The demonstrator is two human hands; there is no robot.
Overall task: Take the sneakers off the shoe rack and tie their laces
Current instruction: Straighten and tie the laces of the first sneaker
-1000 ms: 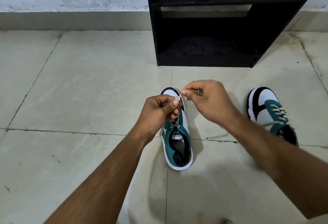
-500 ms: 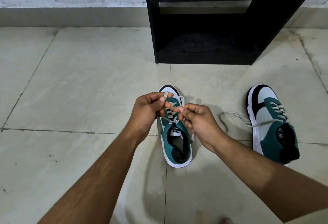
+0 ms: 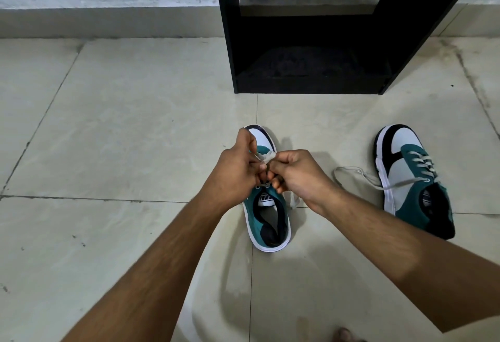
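PUMA print on tongue label of teal-white canvas sneaker point(image 3: 266, 217), before black wooden shoe rack point(image 3: 319, 44). My left hand point(image 3: 238, 171), right hand point(image 3: 297, 175) pinch its grey lace point(image 3: 266, 158). Second sneaker point(image 3: 414, 182) right, bare tile around.

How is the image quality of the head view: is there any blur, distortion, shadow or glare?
In the head view, the hands, left and right, and both sneakers, the middle one and the right one, look sharp; the wide lens bends the shoe rack; soft shadows lie on the floor, which shows only a mild sheen.
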